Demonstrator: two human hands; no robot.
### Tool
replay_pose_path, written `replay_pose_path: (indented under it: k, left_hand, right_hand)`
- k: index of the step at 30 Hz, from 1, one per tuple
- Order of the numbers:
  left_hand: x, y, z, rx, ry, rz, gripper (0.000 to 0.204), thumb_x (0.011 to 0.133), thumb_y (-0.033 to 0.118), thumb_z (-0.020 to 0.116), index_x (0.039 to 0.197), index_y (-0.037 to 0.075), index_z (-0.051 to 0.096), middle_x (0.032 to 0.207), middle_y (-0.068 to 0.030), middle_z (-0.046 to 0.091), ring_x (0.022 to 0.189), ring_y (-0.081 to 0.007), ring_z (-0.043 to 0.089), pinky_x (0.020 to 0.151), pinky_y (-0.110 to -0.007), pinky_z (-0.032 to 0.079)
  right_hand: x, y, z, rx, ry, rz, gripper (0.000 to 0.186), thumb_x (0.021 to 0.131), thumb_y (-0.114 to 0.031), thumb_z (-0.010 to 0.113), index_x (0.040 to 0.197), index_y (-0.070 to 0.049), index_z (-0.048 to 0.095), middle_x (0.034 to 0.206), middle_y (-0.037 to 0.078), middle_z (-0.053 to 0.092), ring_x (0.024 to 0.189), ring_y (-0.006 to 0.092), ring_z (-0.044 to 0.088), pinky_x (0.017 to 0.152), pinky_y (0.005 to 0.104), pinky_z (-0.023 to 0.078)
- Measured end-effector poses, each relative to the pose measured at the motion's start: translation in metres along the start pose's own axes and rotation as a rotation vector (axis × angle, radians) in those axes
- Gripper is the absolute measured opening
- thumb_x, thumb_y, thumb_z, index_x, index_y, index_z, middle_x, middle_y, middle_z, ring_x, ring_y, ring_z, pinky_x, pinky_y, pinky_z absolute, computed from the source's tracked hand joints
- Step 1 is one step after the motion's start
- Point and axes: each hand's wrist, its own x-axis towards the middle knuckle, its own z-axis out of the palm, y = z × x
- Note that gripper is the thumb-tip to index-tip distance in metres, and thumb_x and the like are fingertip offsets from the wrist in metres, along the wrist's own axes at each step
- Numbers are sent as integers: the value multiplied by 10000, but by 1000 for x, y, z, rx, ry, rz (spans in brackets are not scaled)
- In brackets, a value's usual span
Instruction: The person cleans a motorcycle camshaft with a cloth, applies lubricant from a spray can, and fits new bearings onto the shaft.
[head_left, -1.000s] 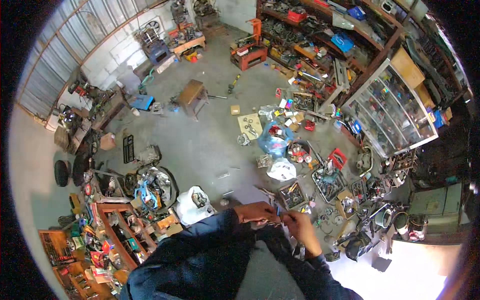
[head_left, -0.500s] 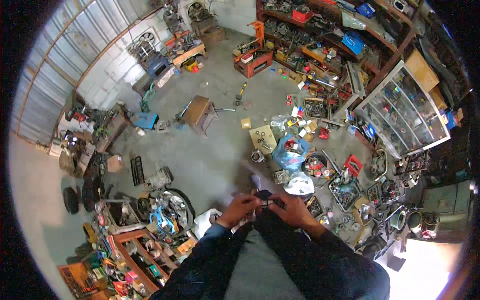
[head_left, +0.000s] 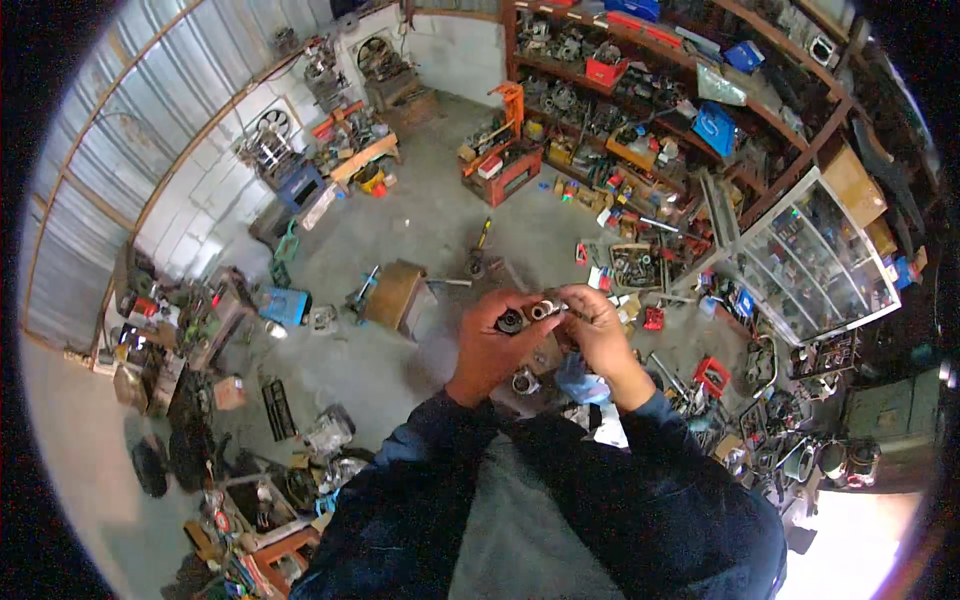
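My left hand (head_left: 488, 350) is raised in front of me, fingers curled round a dark round ribbed part (head_left: 510, 321). Its thumb and forefinger also grip a short shiny metal sleeve (head_left: 544, 310) with a hollow end. My right hand (head_left: 605, 345) is closed beside it, fingertips bunched at the sleeve's right end. Whether those fingertips hold a separate small piece cannot be made out. Beneath the hands, partly covered by them, are a blue plastic bag (head_left: 580, 382) and a round metal part (head_left: 525, 381) on the floor.
A brown wooden stool (head_left: 397, 298) lies on the concrete floor ahead. Beyond it stands a red crate (head_left: 502, 180) with an orange stand. Loaded shelves (head_left: 690, 125) and a glass-fronted cabinet (head_left: 815, 260) fill the right. Machine parts crowd both sides; a red-brown wooden box (head_left: 285, 560) sits lower left.
Both hands have risen away from my body, bringing the metal sleeve and dark part into clear sight. My view has tilted up, showing more of the shelves and far wall.
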Motion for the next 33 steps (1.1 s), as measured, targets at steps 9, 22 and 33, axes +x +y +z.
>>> replay_pose_path:
  k: [9,22,33]
  left_hand:
    - [182,-73,-46,-14,-137,232,295,693,122,869,915,33,697,823,-98,680,745,-206,665,677,-323,510]
    - [397,-156,-46,-239,-493,337,365,624,140,907,843,23,638,757,-90,650,678,-214,651,620,-318,506]
    - [551,-213,106,-267,-762,377,387,625,167,912,895,25,673,758,-66,620,698,-189,627,646,-314,495]
  right_hand:
    - [175,3,12,14,-28,-66,325,934,-31,610,1252,-45,544,1134,70,649,777,92,596,557,229,486]
    - [325,-22,21,-86,332,-89,307,976,-116,601,1270,-29,586,1038,38,679,611,69,530,543,226,444]
    - [433,-31,-143,-228,513,-233,323,978,-189,614,1259,-29,619,844,8,633,582,76,539,530,241,433]
